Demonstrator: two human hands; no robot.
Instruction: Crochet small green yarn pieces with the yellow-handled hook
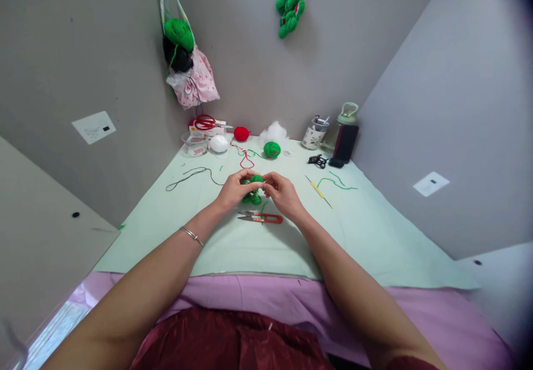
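Observation:
Near the middle of the table, my left hand (233, 190) is closed around a small green crocheted piece (255, 198) with several rounded lobes. My right hand (283, 192) pinches at the piece's right side, thumb and finger together; what sits between those fingertips is too small to make out. A dark thread (195, 170) lies looped on the cloth and runs up to my left hand. Just below the hands rest orange-handled thread snips (266, 218), with a short green yarn end beside them.
Behind the hands lie a red yarn ball (241, 133), a green yarn ball (272, 149), white stuffing (275, 132) and a clear tub (195, 145). Rightward are a yellow crochet hook (318, 188), a black claw clip (317, 161), a phone (346, 143) and a pen cup (314, 136).

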